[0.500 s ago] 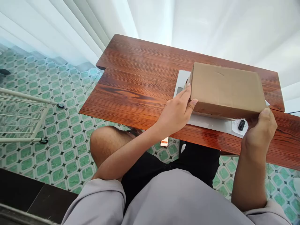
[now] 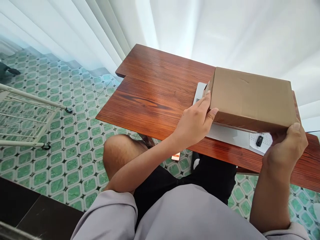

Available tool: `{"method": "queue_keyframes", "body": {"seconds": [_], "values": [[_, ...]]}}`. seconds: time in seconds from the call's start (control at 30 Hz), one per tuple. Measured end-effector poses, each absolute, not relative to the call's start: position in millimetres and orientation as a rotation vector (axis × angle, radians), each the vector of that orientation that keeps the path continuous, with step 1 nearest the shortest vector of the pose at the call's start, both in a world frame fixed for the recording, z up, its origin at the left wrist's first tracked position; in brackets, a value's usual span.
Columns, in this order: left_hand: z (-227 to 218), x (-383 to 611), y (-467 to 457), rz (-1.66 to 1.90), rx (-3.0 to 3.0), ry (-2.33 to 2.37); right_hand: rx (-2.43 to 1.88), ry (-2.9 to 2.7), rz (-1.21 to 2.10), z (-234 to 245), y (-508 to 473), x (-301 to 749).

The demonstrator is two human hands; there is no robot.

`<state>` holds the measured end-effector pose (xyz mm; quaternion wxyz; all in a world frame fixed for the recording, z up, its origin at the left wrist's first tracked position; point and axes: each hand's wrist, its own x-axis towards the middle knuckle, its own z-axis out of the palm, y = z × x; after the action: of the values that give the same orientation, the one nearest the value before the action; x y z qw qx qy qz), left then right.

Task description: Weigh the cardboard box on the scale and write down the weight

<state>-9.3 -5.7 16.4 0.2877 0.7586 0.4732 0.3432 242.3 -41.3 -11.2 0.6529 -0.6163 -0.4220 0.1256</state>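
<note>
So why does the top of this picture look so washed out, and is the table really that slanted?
Head view: daylight through the white curtains overexposes the top, leaving pale glare on the wooden table near the window; the wide lens tilts and bends the table edges; the cardboard box and both hands, left and right, stay reasonably sharp.

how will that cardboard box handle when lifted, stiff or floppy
Probably stiff: the box keeps flat faces and straight edges though the left hand and right hand grip only its ends. Likely fairly light. Unlikely to roll.
</note>
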Motion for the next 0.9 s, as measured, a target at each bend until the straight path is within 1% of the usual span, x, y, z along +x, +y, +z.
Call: {"method": "queue_keyframes", "body": {"seconds": [0.37,0.57,0.9], "values": [[37.4,-43.5,-2.2,1.006,2.056,1.411,-1.273,-0.998,0.374,-0.9,-24.3,209.1],[49.0,-69.2,-1.5,1.052,2.033,1.55,-1.287,-1.023,0.432,0.2,-13.0,183.2],[52.5,-112.2,-3.4,1.146,1.917,1.783,-1.296,-1.144,0.571,5.5,0.0,131.0]]}}
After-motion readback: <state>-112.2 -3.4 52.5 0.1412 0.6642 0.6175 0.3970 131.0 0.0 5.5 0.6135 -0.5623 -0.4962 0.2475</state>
